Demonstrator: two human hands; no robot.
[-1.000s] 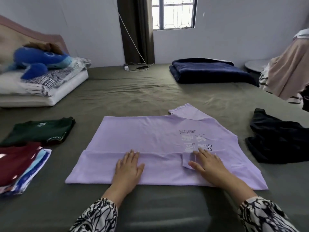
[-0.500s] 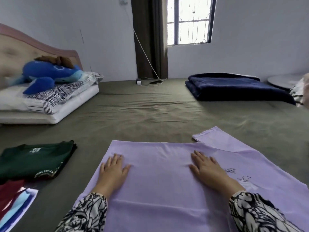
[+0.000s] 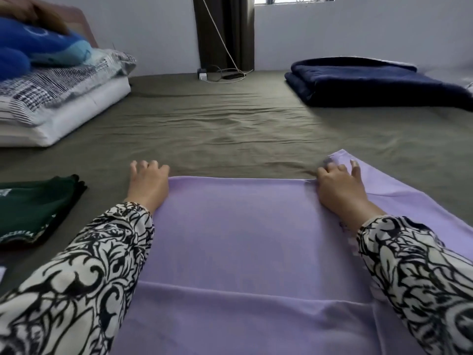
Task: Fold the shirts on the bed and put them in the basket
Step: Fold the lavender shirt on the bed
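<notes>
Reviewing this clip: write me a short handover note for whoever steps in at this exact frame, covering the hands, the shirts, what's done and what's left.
Left hand: at the far left corner of the lavender shirt, fingers curled at the edge; a real grip cannot be confirmed.
Right hand: at the far right corner, by the sleeve, fingers curled into the fabric.
Shirt lies flat on the bed, near edge already folded over.
Done: a green shirt lies folded to the left.
Left: finish folding the lavender shirt, then put the shirts in the basket, which is not in view.
</notes>
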